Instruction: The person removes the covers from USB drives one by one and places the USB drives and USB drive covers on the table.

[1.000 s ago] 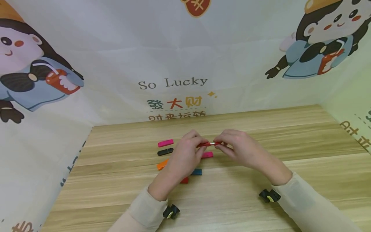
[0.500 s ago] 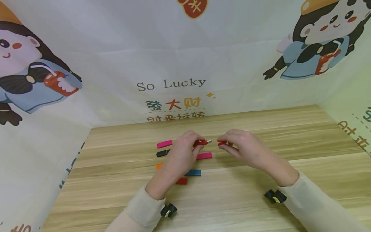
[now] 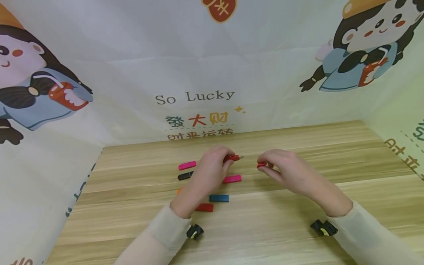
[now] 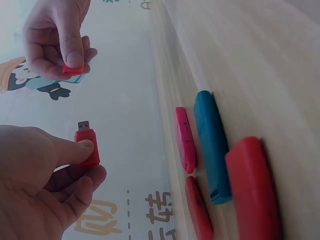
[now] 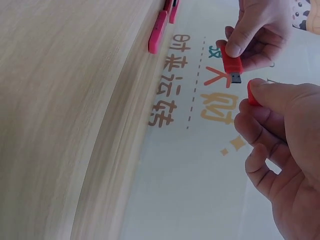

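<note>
My left hand (image 3: 212, 169) pinches a red USB flash drive (image 4: 84, 135) between thumb and fingers, its bare metal plug pointing toward the right hand. A small red cap (image 5: 252, 97) is pinched in my right hand (image 3: 291, 171), apart from the drive. Both hands are above the table. Beneath and around the left forearm lie several stick-shaped pieces of flash drive size: a pink stick (image 3: 187, 165), a black stick (image 3: 185, 176), a second pink stick (image 3: 233, 179), a blue stick (image 3: 219, 198) and a red stick (image 3: 204, 207). An orange stick (image 3: 179, 191) is mostly hidden by the forearm.
The wood-grain table (image 3: 281, 228) meets a printed cloth backdrop (image 3: 281, 70) at its far edge. More of this cloth stands along the left and right sides. A small black device (image 3: 194, 232) sits at the left cuff, another black device (image 3: 324, 228) at the right cuff.
The red cap has come off the flash drive's plug. The right hand has moved right with the cap; the left hand holds the drive slightly higher. The sticks lie unmoved.
</note>
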Available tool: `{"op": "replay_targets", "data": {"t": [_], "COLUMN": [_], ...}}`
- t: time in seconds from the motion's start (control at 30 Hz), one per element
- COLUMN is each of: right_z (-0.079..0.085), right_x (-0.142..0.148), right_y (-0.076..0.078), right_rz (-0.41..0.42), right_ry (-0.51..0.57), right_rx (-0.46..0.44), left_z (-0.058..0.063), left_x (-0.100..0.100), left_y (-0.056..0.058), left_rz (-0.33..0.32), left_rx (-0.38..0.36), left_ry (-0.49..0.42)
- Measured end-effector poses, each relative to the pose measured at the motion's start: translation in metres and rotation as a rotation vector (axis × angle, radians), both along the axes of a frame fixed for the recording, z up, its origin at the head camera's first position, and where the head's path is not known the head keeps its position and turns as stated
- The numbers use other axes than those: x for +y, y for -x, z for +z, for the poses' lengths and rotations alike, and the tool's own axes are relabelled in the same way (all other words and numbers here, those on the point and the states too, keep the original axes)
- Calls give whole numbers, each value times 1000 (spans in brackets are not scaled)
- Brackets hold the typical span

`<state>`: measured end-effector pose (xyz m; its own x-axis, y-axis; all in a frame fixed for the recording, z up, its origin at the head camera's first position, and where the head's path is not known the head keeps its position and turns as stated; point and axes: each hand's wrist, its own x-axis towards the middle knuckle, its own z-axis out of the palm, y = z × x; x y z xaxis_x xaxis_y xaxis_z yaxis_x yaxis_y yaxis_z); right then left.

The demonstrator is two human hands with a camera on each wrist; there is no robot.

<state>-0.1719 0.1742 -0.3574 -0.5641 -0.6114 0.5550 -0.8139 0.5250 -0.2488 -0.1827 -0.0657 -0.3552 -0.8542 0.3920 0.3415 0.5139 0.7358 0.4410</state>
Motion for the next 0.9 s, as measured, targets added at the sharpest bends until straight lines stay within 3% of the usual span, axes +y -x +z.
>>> {"op": "replay_targets", "data": {"t": [0.5, 0.9], "right_z": [2, 4], "right_x": [10, 14], "right_y": [-8, -12], "right_rz": [-17, -18], "right_ry": [-26, -36], "right_rx": [7, 19], "left_z": [1, 0], "left_x": [14, 30], "left_y": [32, 55], "left_rz": [0, 11], "left_rx": [-17, -85], "left_ry": [66, 82]}}
